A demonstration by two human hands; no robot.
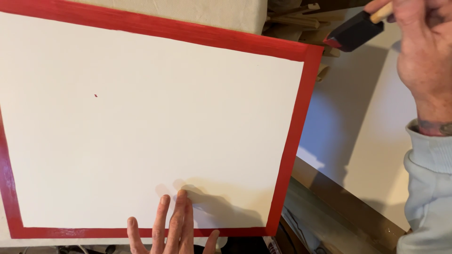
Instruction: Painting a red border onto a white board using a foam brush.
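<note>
A white canvas (141, 122) with a painted red border fills most of the view. My left hand (172, 226) lies flat on its lower edge, fingers spread, pressing over the red bottom border. My right hand (423, 51) is raised at the upper right, off the canvas, shut on the wooden handle of a black foam brush (354, 33) whose tip carries red paint. A tiny red speck (95, 95) sits on the white area at the upper left.
A second white canvas or board (372, 136) lies to the right under my right arm. Wooden sticks (296, 21) are stacked behind the canvas's top right corner. A wooden table edge (339, 202) runs diagonally at the lower right.
</note>
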